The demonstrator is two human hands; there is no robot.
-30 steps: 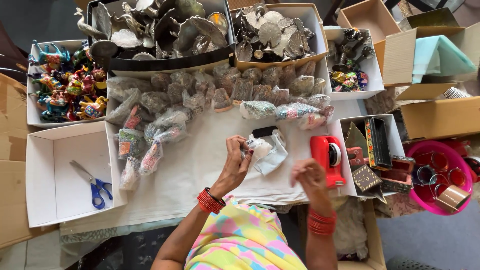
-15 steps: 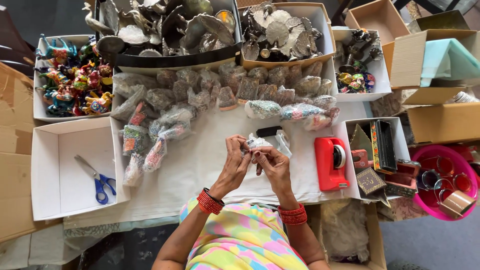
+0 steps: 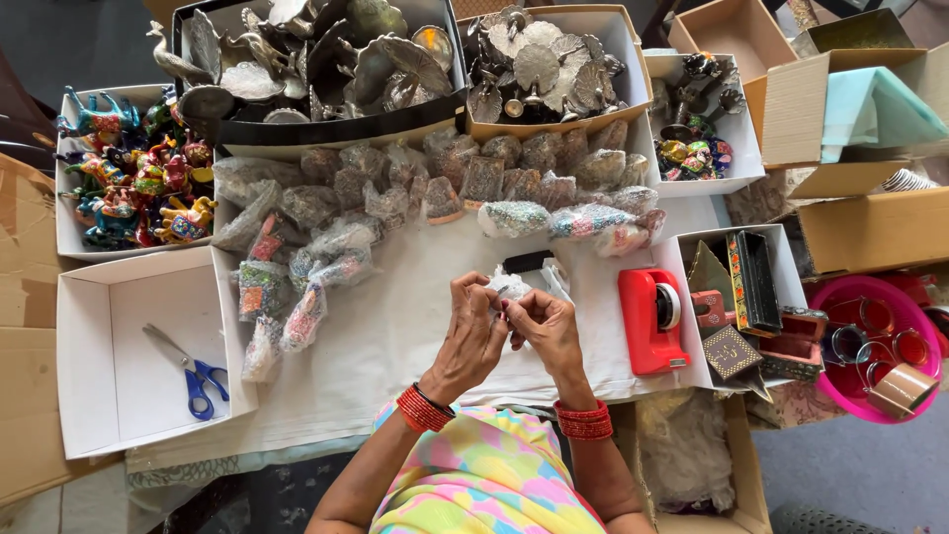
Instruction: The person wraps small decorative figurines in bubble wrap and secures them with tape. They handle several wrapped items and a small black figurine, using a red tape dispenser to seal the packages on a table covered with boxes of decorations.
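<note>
We see the left hand (image 3: 473, 336) and the right hand (image 3: 542, 331) pressed close together over the middle of the table, fingers pinched shut on a small crinkly clear plastic packet (image 3: 511, 289) held between them just above the white cloth (image 3: 395, 336). The packet looks thin and glossy; what is inside is too small to tell. Stacked red bangles (image 3: 423, 407) ring both wrists.

Just right of the hands sits a smooth red tape dispenser (image 3: 647, 321). Behind them lie rows of lumpy bagged trinkets (image 3: 539, 163), then boxes of dull grey metal figures (image 3: 539, 64). At left a shallow white cardboard box (image 3: 84, 396) holds blue-handled scissors (image 3: 190, 371), and brightly painted animal figures (image 3: 133, 183) fill another. A round pink tub (image 3: 855, 381) stands far right.

Half a second ago the hands were already joined on the packet; a second ago the right hand was lower, apart from the left.
</note>
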